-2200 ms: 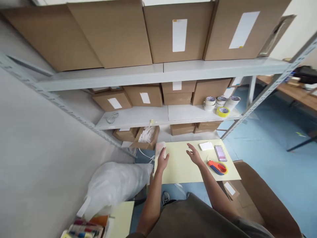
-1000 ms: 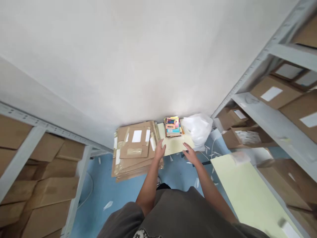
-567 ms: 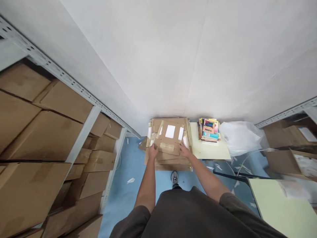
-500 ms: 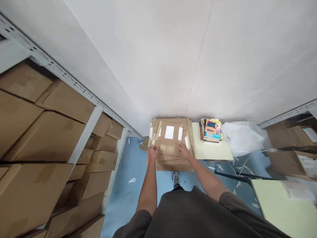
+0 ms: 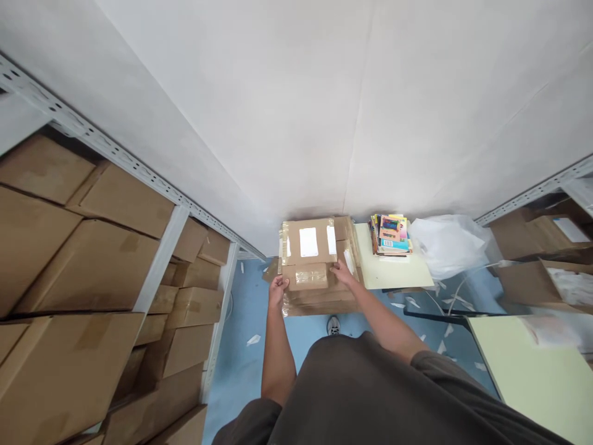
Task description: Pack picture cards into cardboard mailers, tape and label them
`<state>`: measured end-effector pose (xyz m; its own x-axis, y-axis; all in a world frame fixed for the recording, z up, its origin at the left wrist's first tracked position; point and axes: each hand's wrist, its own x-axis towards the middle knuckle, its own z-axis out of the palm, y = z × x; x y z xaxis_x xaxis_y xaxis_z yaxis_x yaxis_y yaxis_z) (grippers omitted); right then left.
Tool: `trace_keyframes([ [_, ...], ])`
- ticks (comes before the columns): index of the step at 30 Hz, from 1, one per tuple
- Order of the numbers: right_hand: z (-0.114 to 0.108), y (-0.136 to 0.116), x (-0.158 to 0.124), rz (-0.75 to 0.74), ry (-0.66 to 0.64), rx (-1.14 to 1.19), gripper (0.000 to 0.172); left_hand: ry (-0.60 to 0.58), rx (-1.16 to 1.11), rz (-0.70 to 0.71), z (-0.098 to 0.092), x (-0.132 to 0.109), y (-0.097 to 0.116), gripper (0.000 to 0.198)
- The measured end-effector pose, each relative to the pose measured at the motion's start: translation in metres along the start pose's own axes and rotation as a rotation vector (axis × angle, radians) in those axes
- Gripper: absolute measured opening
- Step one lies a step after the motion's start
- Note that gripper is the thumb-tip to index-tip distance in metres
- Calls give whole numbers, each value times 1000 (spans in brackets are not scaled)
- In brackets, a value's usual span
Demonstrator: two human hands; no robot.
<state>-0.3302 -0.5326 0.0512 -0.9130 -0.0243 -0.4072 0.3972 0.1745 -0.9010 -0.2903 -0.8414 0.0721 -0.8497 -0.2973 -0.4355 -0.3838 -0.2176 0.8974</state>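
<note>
A flattened cardboard piece (image 5: 296, 250) with white labels and shiny tape lies over a stack of flat cardboard (image 5: 345, 296) against the wall. My left hand (image 5: 278, 290) grips its near left corner, fingers closed on the edge. At its near right edge my right hand (image 5: 341, 272) has thumb and fingers closed on the cardboard. Part of the stack shows beyond the piece on the right.
A pile of colourful books (image 5: 391, 235) sits on a pale table (image 5: 393, 278), beside a white plastic bag (image 5: 449, 247). Shelves of cardboard boxes (image 5: 88, 266) rise at left. Open boxes stand at right. Paper scraps litter the blue floor (image 5: 250, 309).
The labelled cardboard piece has moved left and straightened on the stack, with both hands on it. My left hand has shifted left. The camera view has moved slightly.
</note>
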Motion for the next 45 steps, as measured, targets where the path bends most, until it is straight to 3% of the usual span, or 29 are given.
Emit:
trace_keyframes([
  [4,-29,-25,-11,53,88,201,55,-61,-48,33,17,-1,16,55],
  [7,-65,-41,-29,-35,112,340,47,-77,-26,59,38,-4,28,57],
  [12,-144,-48,-80,-170,148,412,34,-232,30,105,105,-26,39,66],
  [15,-202,-36,-126,-201,262,428,35,-378,79,110,166,-53,35,75],
  [19,-290,2,-205,-229,461,436,35,-605,128,87,268,-107,16,73],
  [24,-396,76,-323,-216,740,509,50,-896,234,45,402,-200,-22,69],
  [28,-453,132,-416,-179,922,548,59,-1061,338,10,496,-279,-64,67],
  [32,-484,174,-501,-158,1070,622,57,-1211,409,4,569,-349,-110,62],
  [36,-496,209,-561,-129,1220,688,54,-1337,526,-2,621,-399,-153,59],
  [40,-495,237,-584,-65,1310,730,51,-1421,629,-42,654,-418,-188,57],
  [45,-490,254,-584,33,1481,794,49,-1501,749,-102,686,-420,-223,54],
])
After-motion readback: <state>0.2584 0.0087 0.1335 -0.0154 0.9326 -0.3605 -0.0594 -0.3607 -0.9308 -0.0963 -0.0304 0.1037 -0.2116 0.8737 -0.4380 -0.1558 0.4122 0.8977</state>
